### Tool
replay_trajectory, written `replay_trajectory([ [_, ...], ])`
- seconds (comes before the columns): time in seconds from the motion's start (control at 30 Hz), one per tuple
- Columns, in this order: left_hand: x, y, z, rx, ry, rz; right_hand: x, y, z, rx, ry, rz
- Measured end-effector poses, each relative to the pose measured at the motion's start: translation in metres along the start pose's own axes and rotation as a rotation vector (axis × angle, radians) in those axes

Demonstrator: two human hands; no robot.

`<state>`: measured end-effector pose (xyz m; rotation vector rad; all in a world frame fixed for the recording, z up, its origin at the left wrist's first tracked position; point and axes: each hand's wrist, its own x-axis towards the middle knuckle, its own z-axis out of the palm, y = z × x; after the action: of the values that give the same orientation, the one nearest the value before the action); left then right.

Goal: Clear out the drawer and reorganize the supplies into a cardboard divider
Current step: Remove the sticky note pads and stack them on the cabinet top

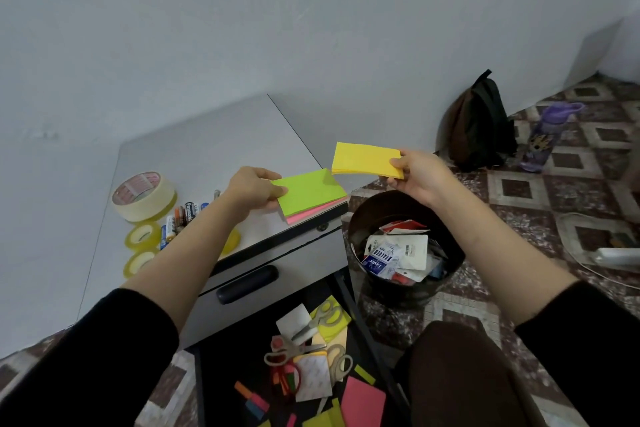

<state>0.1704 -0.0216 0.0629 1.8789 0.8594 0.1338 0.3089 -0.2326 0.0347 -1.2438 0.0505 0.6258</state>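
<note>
A person clearing an open drawer (221, 378) below the desk (214, 149) holds two pads of sticky notes at the desk's front right corner. The left hand (254, 189) grips a green-and-pink pad (310, 192), thumb on top and fingers curled beneath. The right hand (414, 177) pinches a yellow pad (363, 158) by one end, just beyond the desk's right edge. The cardboard divider named in the task is not in view. Scissors (325, 315) and loose coloured notes are still in the drawer under the desk's front, so the clear-out looks only partly done. The likeliest slip is with the yellow pad. It is held by one end only and hangs off the desk, near a waste bin (381, 208) standing just to the desk's right, so a loosened pinch could send it or stray sheets down towards the rubbish. The green-and-pink pad juts over the desk's corner, and whether it rests on the top cannot be told. Set down there, it could tip off into the drawer. Tape rolls (143, 196) and batteries (180, 218) crowd the desk's left front. The bare stretch at the desk's back, toward the wall, appears to offer the safest room to lay both pads, well in from either edge.
</note>
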Motion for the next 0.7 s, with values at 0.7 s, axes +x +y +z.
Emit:
replay_trajectory([
  [0.7, -0.027, -0.027, -0.051, 0.088, 0.125, 0.095, -0.01, 0.019, 0.086, -0.695, -0.11, -0.195],
])
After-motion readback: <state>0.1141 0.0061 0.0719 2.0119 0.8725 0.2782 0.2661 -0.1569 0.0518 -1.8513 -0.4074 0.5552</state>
